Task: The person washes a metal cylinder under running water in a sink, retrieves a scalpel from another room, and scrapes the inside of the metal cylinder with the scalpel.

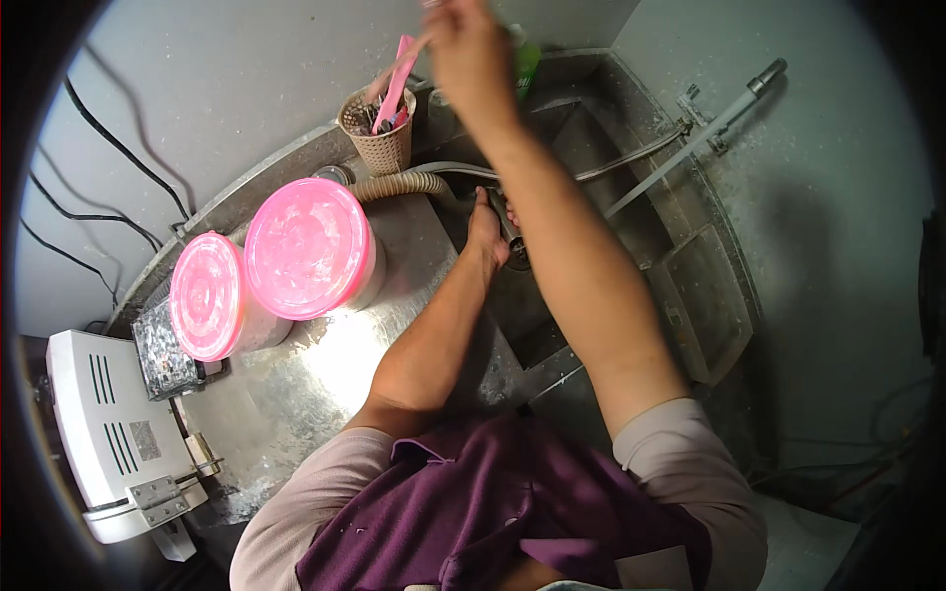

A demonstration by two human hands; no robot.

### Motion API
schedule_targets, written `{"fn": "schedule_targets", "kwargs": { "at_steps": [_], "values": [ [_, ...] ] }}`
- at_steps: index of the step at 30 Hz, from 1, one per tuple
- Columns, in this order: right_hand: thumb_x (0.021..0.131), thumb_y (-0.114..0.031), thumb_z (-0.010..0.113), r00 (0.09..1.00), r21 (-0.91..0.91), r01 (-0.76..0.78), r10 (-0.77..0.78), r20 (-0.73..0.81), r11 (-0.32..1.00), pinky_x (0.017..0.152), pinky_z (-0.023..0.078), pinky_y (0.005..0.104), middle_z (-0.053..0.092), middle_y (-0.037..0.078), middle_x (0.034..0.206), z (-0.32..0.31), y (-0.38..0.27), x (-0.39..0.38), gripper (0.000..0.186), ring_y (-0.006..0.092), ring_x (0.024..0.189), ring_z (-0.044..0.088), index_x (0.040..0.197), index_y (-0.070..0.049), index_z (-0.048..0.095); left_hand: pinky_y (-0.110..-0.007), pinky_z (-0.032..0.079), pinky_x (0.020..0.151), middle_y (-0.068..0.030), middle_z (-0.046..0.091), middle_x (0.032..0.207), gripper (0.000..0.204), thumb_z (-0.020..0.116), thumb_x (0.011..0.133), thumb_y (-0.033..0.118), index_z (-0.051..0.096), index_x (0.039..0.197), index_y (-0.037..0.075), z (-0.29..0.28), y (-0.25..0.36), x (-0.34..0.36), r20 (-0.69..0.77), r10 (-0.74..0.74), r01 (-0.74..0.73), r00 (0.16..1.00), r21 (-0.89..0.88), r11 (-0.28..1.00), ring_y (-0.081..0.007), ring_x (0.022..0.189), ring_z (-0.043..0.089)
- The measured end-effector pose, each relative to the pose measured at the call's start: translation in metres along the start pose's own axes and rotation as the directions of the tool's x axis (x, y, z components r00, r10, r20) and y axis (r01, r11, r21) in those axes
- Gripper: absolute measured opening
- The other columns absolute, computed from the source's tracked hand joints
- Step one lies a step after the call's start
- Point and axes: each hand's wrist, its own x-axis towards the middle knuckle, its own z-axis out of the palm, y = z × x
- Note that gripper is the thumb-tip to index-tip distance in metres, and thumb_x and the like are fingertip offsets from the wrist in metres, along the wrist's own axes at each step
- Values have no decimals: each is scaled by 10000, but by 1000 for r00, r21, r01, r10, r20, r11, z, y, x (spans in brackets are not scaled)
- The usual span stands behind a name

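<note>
Over the sink (527, 310), left hand (484, 231) — near woven cup (382, 153), right hand (471, 59).

A metal counter (258, 419) bears a large pink-lidded tub (307, 248) and a smaller one (209, 297). A ribbed beige hose (399, 186) lies alongside.

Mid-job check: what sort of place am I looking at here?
Probably a kitchen or food-prep area, at its washing-up corner. It has a metal sink, two pink-lidded tubs on a metal counter, and a beige perforated cup holding what look like utensils.
</note>
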Motion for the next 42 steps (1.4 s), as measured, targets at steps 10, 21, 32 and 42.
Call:
{"fn": "schedule_targets", "kwargs": {
  "at_steps": [10,21,32,42],
  "values": [
    [924,-356,576,848,-387,37,176,500,921,775,521,477,695,175,857,51,27,-22,323,374,848,672,959,-48,667,-464,547,860,-181,662,1103,424,512,980,349,585,1177,-19,26,6,-37,205,34,-81,978,226,971,-297,979,663],
    [854,-294,727,943,43,-331,328,61,943,630,456,246,604,34,765,-58,43,-52,412,132,698,569,1159,-55,588,-371,551,635,-92,659,922,455,488,982,466,603,1096,41,59,-5,-30,-126,12,25,992,286,958,-240,690,637],
    [835,-145,633,438,479,-719,864,-249,503,678,495,377,621,89,829,-193,140,-161,162,212,674,590,929,-17,666,-416,530,733,-112,584,959,511,340,1014,523,524,1135,61,61,-81,67,-201,-82,147,976,337,930,-262,824,600],
    [818,-205,608,180,-700,-685,978,107,203,907,516,416,665,214,1125,-233,112,-201,334,366,1078,637,1086,-26,694,-499,557,647,-227,596,1074,325,369,875,52,492,1145,-79,47,-137,50,-401,-153,304,903,347,887,-366,858,652]
  ]
}}
